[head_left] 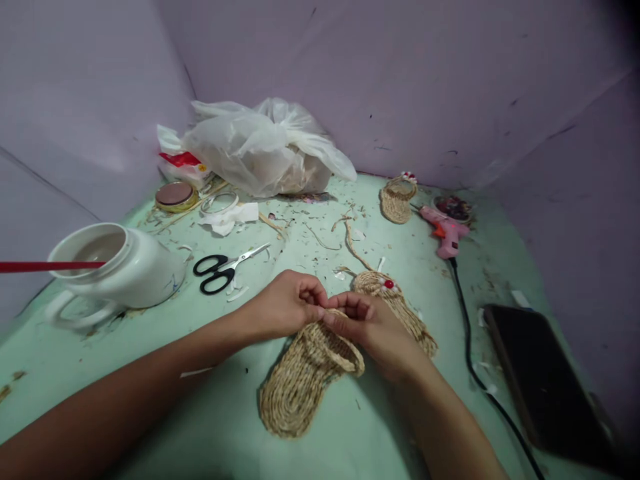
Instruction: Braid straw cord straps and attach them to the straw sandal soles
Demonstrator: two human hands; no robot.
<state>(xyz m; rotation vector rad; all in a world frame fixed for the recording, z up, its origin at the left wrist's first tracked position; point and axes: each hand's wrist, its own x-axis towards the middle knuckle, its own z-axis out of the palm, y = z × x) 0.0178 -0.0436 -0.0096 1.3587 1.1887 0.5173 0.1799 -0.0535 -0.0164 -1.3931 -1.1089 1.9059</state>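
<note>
A small woven straw slipper [290, 393] lies in front of me, its sole toward me and its raised strap away from me. With thumb and fingers closed, my left hand [287, 303] pinches at the far edge of the strap. My right hand [373, 327] grips the same strap edge from the right, fingertips almost touching the left ones. Whether something small sits between the fingertips is hidden. Just beyond my right hand rests a second woven slipper [410, 317] with a red bead [389, 285] and a loose braided cord [355, 247].
Black-handled scissors [220, 270] and a white jug [150, 270] with a red stick stand left. A plastic bag [265, 147], a round tin [175, 195] and scraps lie behind. Rightward are a pink glue gun [447, 230], its cord, a phone [540, 380] and another small slipper [397, 202].
</note>
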